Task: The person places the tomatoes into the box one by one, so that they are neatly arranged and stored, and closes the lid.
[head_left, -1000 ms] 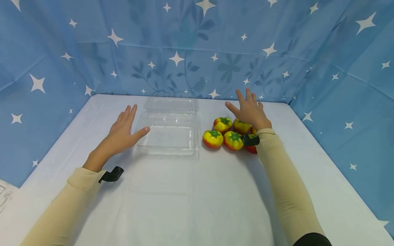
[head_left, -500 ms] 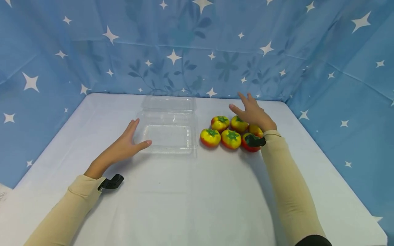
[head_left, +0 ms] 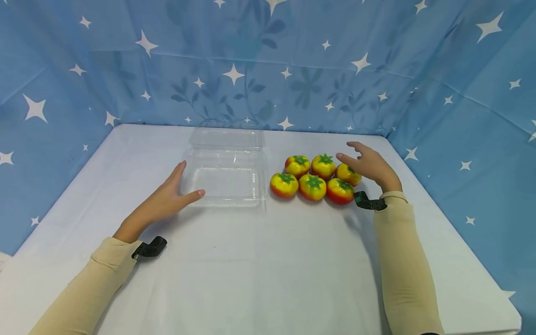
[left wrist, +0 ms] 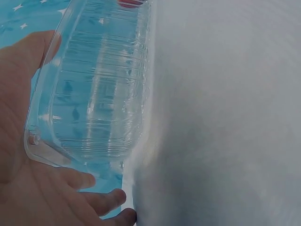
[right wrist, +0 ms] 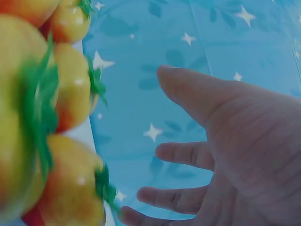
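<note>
My left hand (head_left: 167, 197) is at the left side of a clear plastic clamshell box (head_left: 226, 186), its thumb and fingers spread. In the left wrist view the box's rim (left wrist: 33, 122) overlaps the hand; whether they touch, I cannot tell. Several yellow-and-red fruits with green leafy tops, persimmon-like, sit in two rows right of the box; one is the front middle fruit (head_left: 311, 187). My right hand (head_left: 370, 165) hovers by the right end of the rows, nearest the back right fruit (head_left: 348, 174). Its fingers are loosely bent and hold nothing, as the right wrist view shows.
The box's lid (head_left: 226, 138) lies folded back toward the rear edge. A white cloth covers the table (head_left: 251, 270). Blue star-patterned curtains (head_left: 268, 60) rise behind the table and along its sides.
My right hand has drawn right and nearer, off the back of the fruits, uncovering them. My left hand has come down slightly at the box's left side. The view has shifted a little.
</note>
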A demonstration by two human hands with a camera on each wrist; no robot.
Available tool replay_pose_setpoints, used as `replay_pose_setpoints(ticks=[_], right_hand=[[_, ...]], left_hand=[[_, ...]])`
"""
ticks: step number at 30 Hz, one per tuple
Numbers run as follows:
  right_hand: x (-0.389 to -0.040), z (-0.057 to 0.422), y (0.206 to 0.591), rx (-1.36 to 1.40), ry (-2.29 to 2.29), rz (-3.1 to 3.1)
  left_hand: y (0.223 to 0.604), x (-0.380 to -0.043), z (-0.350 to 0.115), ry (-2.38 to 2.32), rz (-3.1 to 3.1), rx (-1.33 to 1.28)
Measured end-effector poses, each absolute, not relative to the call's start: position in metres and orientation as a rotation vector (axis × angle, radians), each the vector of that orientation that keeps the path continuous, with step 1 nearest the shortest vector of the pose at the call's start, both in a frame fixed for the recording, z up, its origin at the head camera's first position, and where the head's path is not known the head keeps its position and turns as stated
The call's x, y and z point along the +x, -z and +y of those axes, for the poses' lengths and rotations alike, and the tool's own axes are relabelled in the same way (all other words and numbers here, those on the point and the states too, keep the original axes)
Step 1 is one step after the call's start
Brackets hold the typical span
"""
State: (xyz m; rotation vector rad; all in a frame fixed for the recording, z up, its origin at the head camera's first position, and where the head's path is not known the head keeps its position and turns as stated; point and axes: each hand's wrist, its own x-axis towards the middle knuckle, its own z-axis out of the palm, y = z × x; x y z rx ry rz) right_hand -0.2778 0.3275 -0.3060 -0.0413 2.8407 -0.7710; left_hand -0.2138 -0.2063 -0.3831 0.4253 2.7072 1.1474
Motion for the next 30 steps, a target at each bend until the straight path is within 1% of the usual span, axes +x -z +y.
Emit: replay_pose_setpoints(ticks=[14, 23, 30], right_hand=[[-0.273, 0.342, 0.315, 0.005, 0.766, 2.759], [-0.28, 0.346, 0.332, 0.003, 0.821, 2.702], [-0.28, 0.35, 0.336, 0.021, 0.826, 2.697]], left_hand=[[0.385, -0.212, -0.207, -1.175, 2.696, 0.445], [0.387, -0.212, -0.207, -1.194, 2.691, 0.429], [0.386, -0.21, -0.207, -1.199, 2.69, 0.437]])
